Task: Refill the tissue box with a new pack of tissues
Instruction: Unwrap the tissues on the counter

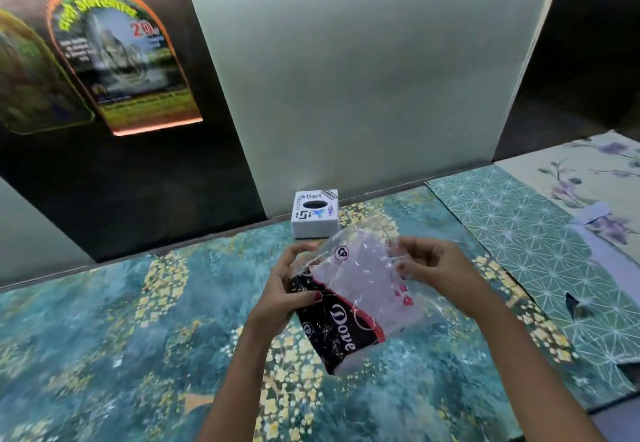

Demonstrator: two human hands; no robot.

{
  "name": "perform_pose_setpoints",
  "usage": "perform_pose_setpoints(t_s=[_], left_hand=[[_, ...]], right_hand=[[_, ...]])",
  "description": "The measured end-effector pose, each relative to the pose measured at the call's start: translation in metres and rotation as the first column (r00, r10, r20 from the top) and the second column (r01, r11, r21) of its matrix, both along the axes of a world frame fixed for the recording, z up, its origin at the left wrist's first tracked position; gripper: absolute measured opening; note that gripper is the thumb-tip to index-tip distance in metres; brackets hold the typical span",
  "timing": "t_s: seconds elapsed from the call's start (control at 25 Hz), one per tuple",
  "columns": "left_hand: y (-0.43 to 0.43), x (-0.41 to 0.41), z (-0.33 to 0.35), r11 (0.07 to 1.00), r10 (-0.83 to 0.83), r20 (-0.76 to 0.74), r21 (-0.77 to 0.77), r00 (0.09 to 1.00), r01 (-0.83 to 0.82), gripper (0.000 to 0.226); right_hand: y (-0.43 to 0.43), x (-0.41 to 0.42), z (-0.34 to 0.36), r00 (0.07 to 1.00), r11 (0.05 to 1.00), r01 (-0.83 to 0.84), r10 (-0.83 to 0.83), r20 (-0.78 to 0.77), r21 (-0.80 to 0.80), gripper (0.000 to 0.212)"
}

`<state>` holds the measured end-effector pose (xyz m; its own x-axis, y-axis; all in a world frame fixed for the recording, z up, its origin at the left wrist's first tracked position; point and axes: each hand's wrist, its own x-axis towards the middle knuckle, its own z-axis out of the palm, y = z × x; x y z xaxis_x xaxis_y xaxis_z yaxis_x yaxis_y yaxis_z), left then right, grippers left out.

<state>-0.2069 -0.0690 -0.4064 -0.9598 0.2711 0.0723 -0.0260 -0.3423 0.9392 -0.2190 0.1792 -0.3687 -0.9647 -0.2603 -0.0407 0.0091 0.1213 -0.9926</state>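
Crinkly clear plastic tissue pack [356, 297], gripped by left hand [292, 285] and right hand [438, 265].

"Dove" on pack [349, 306]; "Dart" on box [314, 214]

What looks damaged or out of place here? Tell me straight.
The geometric teal table cover has a dark tear near its right edge, and its near corner looks ripped. The tissue pack and the tissue box show nothing odd.
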Motion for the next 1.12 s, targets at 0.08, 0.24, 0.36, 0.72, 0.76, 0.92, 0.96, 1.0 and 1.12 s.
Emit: perform_pose_setpoints(t_s=[0.08,0.24,0.36,0.72,0.76,0.92,0.96,1.0,1.12], left_hand=[[-0.006,-0.012,-0.003,1.0,-0.02,0.006,-0.013,1.0,0.021,0.056],[-0.023,-0.04,-0.006,0.999,-0.001,0.051,-0.049,0.999,0.003,0.057],[-0.032,-0.058,-0.004,0.995,-0.042,0.037,-0.085,0.998,0.045,0.059],[-0.01,-0.05,-0.03,0.982,0.047,0.158,-0.188,0.986,-0.017,0.06],[-0.009,-0.048,-0.032,0.981,0.061,0.178,-0.19,0.982,-0.026,0.059],[-0.006,-0.043,-0.038,0.984,0.074,0.244,-0.173,0.967,-0.032,0.061],[-0.004,-0.042,-0.038,0.984,0.067,0.256,-0.179,0.964,-0.02,0.061],[-0.002,-0.042,-0.039,0.977,0.066,0.264,-0.213,0.962,-0.008,0.057],[-0.001,-0.044,-0.049,0.911,0.186,0.277,-0.407,0.943,-0.06,0.028]], right_hand=[[-0.005,-0.01,-0.017,0.996,0.998,-0.064,0.063,0.058,0.015,0.066],[-0.02,-0.024,-0.037,0.994,1.0,-0.027,0.028,0.106,-0.012,0.059],[-0.036,-0.029,-0.043,0.998,0.995,-0.032,0.026,0.062,0.098,0.055],[-0.058,-0.021,-0.052,0.965,0.997,-0.061,0.071,0.251,-0.049,0.067],[-0.056,-0.023,-0.059,0.945,0.995,-0.092,0.096,0.313,-0.025,0.056],[-0.05,-0.025,-0.079,0.873,0.976,-0.203,0.144,0.466,0.079,0.049],[-0.05,-0.027,-0.089,0.855,0.975,-0.203,0.131,0.502,0.091,0.058],[-0.051,-0.03,-0.094,0.828,0.979,-0.187,0.109,0.55,0.088,0.062],[-0.05,-0.035,-0.081,0.824,0.985,-0.125,0.034,0.566,0.122,0.031]])
